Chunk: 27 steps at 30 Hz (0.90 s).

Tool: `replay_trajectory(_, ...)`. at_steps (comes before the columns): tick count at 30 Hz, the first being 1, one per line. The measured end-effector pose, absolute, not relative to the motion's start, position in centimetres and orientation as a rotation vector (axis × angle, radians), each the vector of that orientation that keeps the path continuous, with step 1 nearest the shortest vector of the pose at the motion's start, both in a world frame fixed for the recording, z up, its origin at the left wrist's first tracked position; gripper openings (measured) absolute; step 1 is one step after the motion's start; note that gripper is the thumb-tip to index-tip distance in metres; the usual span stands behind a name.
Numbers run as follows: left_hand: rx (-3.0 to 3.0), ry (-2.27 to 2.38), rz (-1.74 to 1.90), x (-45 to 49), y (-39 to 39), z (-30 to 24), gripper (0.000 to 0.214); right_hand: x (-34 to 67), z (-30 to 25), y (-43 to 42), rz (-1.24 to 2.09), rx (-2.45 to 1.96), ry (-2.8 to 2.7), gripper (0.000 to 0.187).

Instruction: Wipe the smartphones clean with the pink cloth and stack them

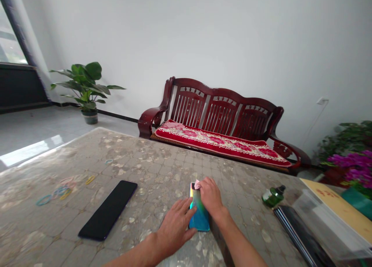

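Note:
An iridescent blue-green phone (198, 214) lies back up on the patterned table (139, 162), close in front of me. My left hand (174, 228) rests flat beside it, fingers stretched out and touching its left edge. My right hand (210, 197) lies over the phone's right side with fingers curled on a small pink pad (197, 184) pressed near the phone's top end. A second phone (109, 209), black and face down or dark-screened, lies apart to the left.
Several coloured rubber bands (62, 189) are scattered at the left of the table. A small green bottle (273, 196) lies on its side at the right, next to a dark strip (302, 236), clear plastic and a yellow box (337, 205). Behind stand a red wooden bench (217, 123) and plants.

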<state>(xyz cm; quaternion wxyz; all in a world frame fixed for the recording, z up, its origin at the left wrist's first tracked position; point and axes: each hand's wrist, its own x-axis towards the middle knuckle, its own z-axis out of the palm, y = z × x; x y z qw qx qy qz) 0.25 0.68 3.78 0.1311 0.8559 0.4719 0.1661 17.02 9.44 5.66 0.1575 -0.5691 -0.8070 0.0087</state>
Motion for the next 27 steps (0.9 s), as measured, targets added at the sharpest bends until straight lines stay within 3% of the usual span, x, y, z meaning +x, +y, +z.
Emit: replay_trajectory(27,2.502,1.378,0.528,0.2,0.9,2.7,0.054,15.4,6.2,9.6,0.094,-1.411,-2.459,0.033)
